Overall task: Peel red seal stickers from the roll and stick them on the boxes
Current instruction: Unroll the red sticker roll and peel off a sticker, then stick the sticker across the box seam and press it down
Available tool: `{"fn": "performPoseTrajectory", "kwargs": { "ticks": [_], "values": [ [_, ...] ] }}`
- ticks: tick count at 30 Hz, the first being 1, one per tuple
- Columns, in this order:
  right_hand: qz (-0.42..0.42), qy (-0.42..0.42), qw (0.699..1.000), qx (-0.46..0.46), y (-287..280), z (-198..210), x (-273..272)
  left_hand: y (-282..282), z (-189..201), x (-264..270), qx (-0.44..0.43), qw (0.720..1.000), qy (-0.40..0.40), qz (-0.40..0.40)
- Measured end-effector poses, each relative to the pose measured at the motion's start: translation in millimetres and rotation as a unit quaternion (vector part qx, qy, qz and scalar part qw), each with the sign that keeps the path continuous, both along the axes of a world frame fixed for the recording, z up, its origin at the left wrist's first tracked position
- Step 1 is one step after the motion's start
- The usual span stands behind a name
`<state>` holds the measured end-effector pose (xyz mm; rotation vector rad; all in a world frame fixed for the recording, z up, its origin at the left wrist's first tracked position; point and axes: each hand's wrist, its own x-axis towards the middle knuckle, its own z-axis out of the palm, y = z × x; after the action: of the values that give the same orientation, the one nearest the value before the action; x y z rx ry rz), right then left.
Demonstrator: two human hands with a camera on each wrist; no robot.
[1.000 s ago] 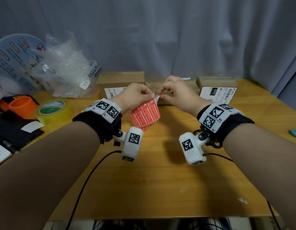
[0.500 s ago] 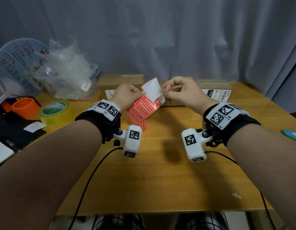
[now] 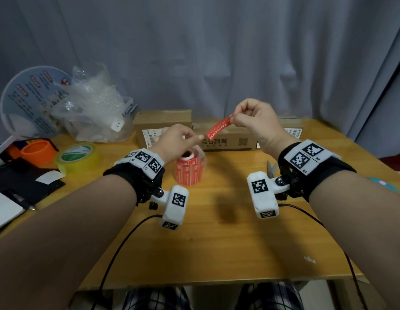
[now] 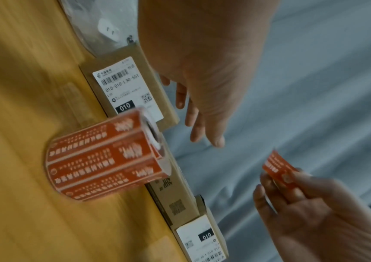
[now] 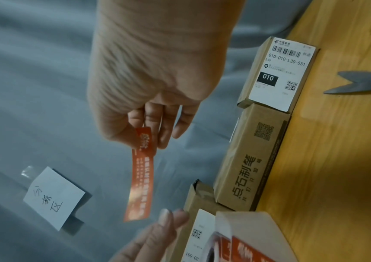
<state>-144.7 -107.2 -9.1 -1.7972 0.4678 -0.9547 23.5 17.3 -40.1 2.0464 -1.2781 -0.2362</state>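
The red sticker roll point(image 3: 189, 170) stands on end on the wooden table point(image 3: 217, 231), just below my left hand point(image 3: 194, 138); it looks blurred in the left wrist view point(image 4: 103, 164). That hand holds nothing, and its fingers point(image 4: 202, 127) reach loosely towards the sticker's free end. My right hand point(image 3: 233, 119) pinches one end of a peeled red sticker point(image 3: 218, 127), which hangs in the air over the middle box point(image 3: 228, 142). The strip point(image 5: 140, 177) dangles from the thumb and fingers. A left box point(image 3: 162, 121) and a right box point(image 3: 293, 128) flank the middle one.
Scissors point(image 3: 271, 168) lie on the table by my right wrist. A yellow-green tape roll point(image 3: 78, 153), an orange ring point(image 3: 39, 151), a bag of bubble wrap point(image 3: 93, 108) and a round fan point(image 3: 33, 101) crowd the left side. A grey curtain point(image 3: 217, 52) hangs behind.
The right hand has pulled one sticker off the backing and lifted it up and to the right. The left hand has let go of the roll, which now stands on the table.
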Motion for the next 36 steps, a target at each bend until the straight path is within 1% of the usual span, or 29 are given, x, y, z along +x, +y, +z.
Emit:
{"fn": "performPoseTrajectory", "kwargs": {
  "ticks": [4, 8, 13, 17, 21, 25, 29, 31, 34, 36],
  "values": [
    [0.017, 0.015, 1.0, -0.005, 1.1, 3.4, 4.4, -1.9, 14.6, -4.0, -0.088, 0.996, 0.002, -0.021],
    [0.045, 0.034, 0.998, -0.009, -0.4, 6.8, 16.1, -3.6, 36.7, -4.7, -0.131, 0.99, 0.003, -0.043],
    [0.089, 0.03, 0.996, -0.008, -3.1, 9.0, 40.7, -12.2, 51.9, 6.6, -0.131, 0.99, 0.001, -0.051],
    [0.105, 0.068, 0.992, -0.025, -8.5, 12.2, 64.7, -23.9, 59.1, 24.9, -0.118, 0.991, -0.029, -0.049],
    [0.125, 0.111, 0.985, -0.038, -15.6, 18.2, 90.9, -35.8, 64.6, 47.9, -0.096, 0.993, -0.041, -0.059],
    [0.149, 0.112, 0.982, -0.018, -26.4, 19.9, 122.4, -48.0, 66.1, 76.8, -0.074, 0.995, -0.044, -0.047],
    [0.144, 0.119, 0.982, 0.004, -39.4, 22.3, 154.1, -60.8, 63.2, 112.1, -0.102, 0.995, -0.001, -0.021],
    [0.149, 0.141, 0.979, 0.006, -46.2, 23.0, 167.4, -63.7, 59.4, 124.7, -0.134, 0.989, 0.056, -0.003],
    [0.15, 0.176, 0.973, 0.006, -55.4, 23.0, 182.5, -63.9, 50.8, 140.4, -0.183, 0.972, 0.148, 0.019],
    [0.142, 0.175, 0.974, 0.021, -61.2, 22.9, 191.3, -64.2, 43.5, 149.4, -0.193, 0.963, 0.184, 0.027]
  ]
}}
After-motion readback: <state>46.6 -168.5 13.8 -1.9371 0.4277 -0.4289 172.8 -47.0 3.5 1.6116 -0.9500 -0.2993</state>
